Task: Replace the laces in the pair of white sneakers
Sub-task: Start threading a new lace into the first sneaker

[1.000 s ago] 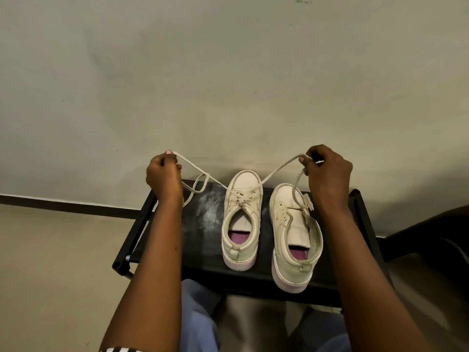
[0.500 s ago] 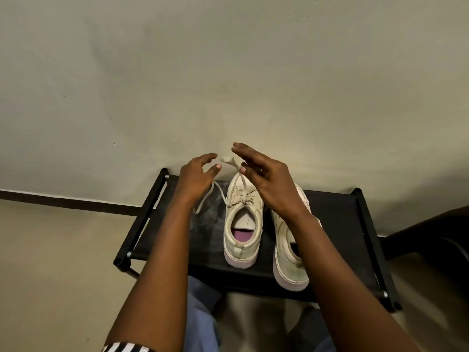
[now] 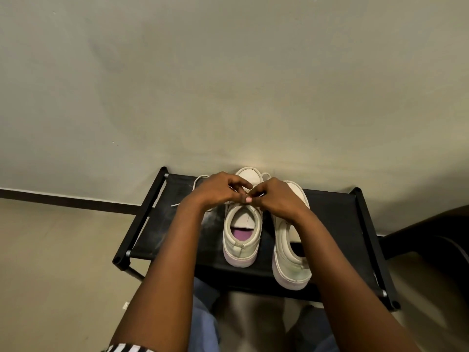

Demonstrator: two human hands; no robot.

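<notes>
Two white sneakers stand side by side on a black fabric rack (image 3: pixel 335 224), toes to the wall. The left sneaker (image 3: pixel 241 240) has a purple insole and a white lace (image 3: pixel 200 179) through it. My left hand (image 3: pixel 215 190) and my right hand (image 3: pixel 276 199) meet over this shoe's eyelets, and both pinch the lace with curled fingers. A loop of lace trails off to the left on the rack, and a small loop shows by the toe. The right sneaker (image 3: pixel 289 262) lies partly under my right forearm; its laces are hidden.
The rack stands against a pale wall (image 3: pixel 228 85) with a dark skirting strip (image 3: pixel 63 200). A beige floor lies to the left. Something dark (image 3: pixel 436 237) sits at the right edge. My knees in blue trousers (image 3: pixel 203 313) are just below the rack's front bar.
A second ago my hands held the lace ends stretched wide apart. They came together over the left sneaker and now pinch the lace close to the eyelets.
</notes>
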